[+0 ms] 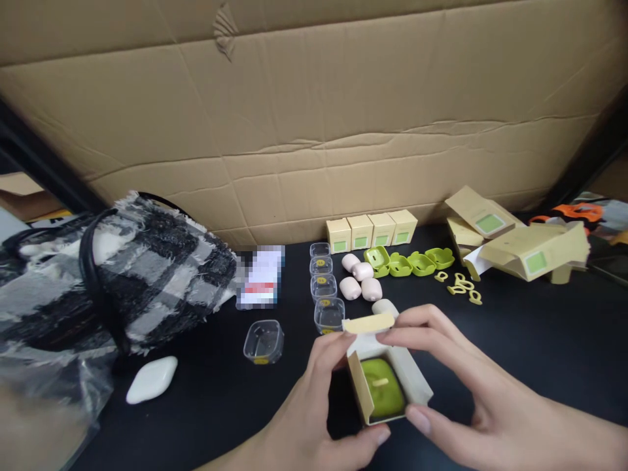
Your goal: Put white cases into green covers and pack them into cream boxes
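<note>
Both hands are at a small pale-yellow cardboard box [362, 386], which has its flaps up and its opening facing me. Inside it sits a rounded green piece [385, 396] with a small pale-yellow tab on top. My left hand [318, 412] grips the box from the left, fingers at the back flap and thumb at the front bottom edge. On the other side, my right hand [456, 373] has its fingers at the back flap and its thumb at the front right corner. Just behind the box, a whitish rounded piece [385, 307] is partly covered by it.
Clear plastic containers [324, 288] form a column; another container [263, 341] stands apart. Behind are pale-pink rounded pieces [371, 290], green covers [422, 264], small yellow loops [475, 297], closed boxes [362, 233] and opened boxes [534, 252]. Left are a checked bag [161, 281] and a white case [152, 379].
</note>
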Demonstrator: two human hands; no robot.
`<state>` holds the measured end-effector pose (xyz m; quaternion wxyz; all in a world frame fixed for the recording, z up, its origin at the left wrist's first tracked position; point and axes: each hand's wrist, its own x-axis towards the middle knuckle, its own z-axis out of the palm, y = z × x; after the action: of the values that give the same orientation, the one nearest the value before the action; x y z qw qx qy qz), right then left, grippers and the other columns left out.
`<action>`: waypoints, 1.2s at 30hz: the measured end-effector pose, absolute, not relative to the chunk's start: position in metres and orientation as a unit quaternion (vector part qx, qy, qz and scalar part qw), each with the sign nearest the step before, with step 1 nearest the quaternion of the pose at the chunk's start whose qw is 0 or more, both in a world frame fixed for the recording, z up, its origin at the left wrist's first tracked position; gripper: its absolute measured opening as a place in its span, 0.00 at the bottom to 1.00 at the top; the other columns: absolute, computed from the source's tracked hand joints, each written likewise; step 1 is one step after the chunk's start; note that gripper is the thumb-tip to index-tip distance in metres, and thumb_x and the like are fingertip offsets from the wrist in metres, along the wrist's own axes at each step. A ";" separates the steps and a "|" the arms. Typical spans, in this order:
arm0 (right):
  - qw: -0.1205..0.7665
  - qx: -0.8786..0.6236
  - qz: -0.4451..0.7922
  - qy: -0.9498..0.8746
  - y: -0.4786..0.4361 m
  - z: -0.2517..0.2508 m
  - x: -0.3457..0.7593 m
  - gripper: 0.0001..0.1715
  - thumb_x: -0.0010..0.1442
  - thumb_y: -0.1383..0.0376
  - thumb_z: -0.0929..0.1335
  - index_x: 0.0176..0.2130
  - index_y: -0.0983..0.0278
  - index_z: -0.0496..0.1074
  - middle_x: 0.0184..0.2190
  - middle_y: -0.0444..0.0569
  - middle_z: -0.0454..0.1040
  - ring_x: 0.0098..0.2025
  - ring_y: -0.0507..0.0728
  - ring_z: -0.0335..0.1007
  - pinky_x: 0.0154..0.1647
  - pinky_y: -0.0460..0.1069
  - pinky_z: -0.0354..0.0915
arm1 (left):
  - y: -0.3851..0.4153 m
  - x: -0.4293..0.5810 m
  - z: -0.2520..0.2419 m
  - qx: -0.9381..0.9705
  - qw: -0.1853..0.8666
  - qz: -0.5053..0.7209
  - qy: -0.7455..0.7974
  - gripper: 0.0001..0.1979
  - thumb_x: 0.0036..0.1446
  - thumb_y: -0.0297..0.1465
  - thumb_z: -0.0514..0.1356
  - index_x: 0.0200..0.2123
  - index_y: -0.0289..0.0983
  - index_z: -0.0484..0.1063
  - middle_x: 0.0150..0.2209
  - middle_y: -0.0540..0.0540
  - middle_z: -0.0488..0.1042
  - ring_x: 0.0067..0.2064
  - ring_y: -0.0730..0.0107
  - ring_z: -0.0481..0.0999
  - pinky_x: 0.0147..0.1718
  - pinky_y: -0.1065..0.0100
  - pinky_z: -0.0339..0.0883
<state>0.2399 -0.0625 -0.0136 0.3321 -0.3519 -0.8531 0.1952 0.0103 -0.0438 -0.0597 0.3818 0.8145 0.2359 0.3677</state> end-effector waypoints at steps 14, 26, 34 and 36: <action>0.417 -0.313 0.180 -0.834 -0.054 -0.031 0.242 0.33 0.57 0.75 0.66 0.59 0.59 0.56 0.51 0.53 0.68 0.58 0.57 0.63 0.56 0.48 0.65 | -0.037 0.009 -0.061 0.851 0.319 0.365 0.204 0.22 0.55 0.37 0.64 0.49 0.46 0.57 0.58 0.41 0.56 0.59 0.56 0.63 0.54 0.58 0.66; 0.392 -0.275 0.202 -0.855 -0.058 -0.014 0.240 0.19 0.52 0.79 0.67 0.39 0.60 0.64 0.39 0.48 0.74 0.40 0.53 0.73 0.40 0.48 0.71 | -0.044 0.012 -0.061 0.808 0.365 0.414 0.207 0.25 0.56 0.32 0.65 0.49 0.50 0.51 0.55 0.42 0.63 0.55 0.56 0.71 0.49 0.53 0.70; 0.368 -0.282 0.231 -0.856 -0.061 -0.009 0.239 0.15 0.49 0.79 0.66 0.34 0.61 0.64 0.37 0.48 0.72 0.40 0.52 0.72 0.40 0.46 0.69 | -0.042 0.010 -0.060 0.850 0.321 0.360 0.210 0.22 0.59 0.33 0.62 0.51 0.48 0.54 0.54 0.41 0.61 0.57 0.56 0.67 0.51 0.57 0.68; 0.364 -0.283 0.236 -0.855 -0.060 -0.008 0.239 0.15 0.49 0.79 0.66 0.34 0.61 0.65 0.37 0.48 0.72 0.40 0.53 0.72 0.40 0.46 0.69 | -0.042 0.009 -0.056 0.856 0.311 0.355 0.210 0.21 0.58 0.33 0.62 0.50 0.48 0.55 0.54 0.41 0.62 0.57 0.56 0.67 0.50 0.58 0.68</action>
<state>0.2385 -0.0605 -0.0080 0.3639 -0.2830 -0.8553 0.2364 0.0090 -0.0424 -0.0559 0.3108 0.8565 0.2097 0.3548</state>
